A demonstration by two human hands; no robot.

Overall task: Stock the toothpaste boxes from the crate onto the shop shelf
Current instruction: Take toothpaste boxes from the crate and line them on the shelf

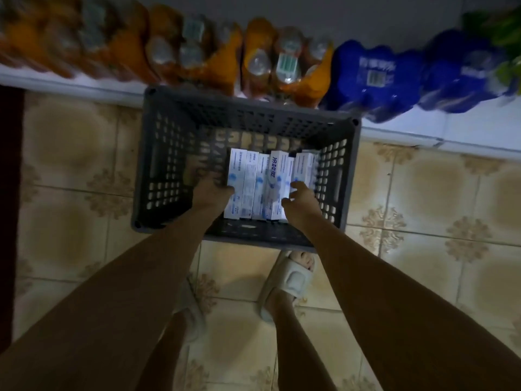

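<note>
The scene is dim and underexposed, darkest along the left edge and bottom corners. A brighter patch falls on the beige patterned floor tiles (423,193) at centre right. The orange bottle packs (197,52) and blue plastic-wrapped packs (372,77) along the top are motion-blurred and bowed by wide-angle distortion.

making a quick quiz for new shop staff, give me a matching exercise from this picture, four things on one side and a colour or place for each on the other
Things:
1. crate
2. toothpaste boxes
3. left hand
4. shrink-wrapped pack

Descriptions:
A. blue, on the white ledge
B. dark grey, on the tiled floor
C. white and blue, inside the crate
D. at the left edge of the row of boxes

Pairs: 1-B, 2-C, 3-D, 4-A
</note>
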